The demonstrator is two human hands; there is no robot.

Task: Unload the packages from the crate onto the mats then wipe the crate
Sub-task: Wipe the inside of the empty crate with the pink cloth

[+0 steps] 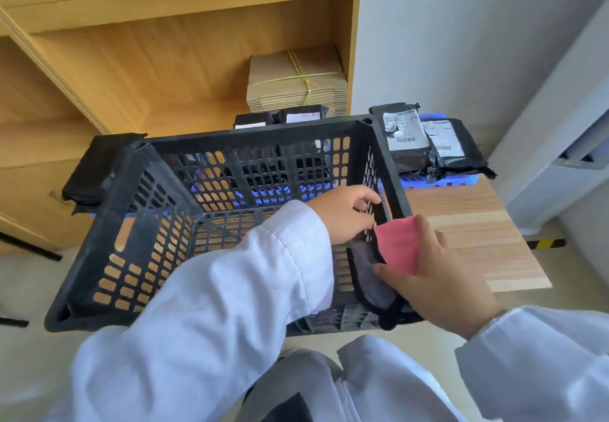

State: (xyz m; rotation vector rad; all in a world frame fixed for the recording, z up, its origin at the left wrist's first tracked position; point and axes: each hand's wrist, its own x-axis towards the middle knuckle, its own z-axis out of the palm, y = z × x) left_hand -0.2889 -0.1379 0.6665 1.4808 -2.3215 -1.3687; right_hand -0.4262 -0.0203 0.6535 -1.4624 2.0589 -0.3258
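Observation:
A black slatted crate (pixel 138 191) sits in front of me with nothing inside it. My left hand (pixel 342 214) reaches across into the crate, fingers curled through the holes of its right wall. My right hand (pixel 438 273) holds a pink and grey cloth (pixel 395 243) draped over the crate's right rim. Black packages with white labels (pixel 425 140) lie on a blue mat (pixel 438 182) at the right. Two more packages (pixel 280 117) show behind the crate, and another black package (pixel 95 168) lies at its left.
A wooden table top (pixel 471 227) runs to the right of the crate. Behind stands a wooden shelf (pixel 131 69) with a tied bundle of flat cardboard (pixel 296 82). A white wall and grey panel are on the right.

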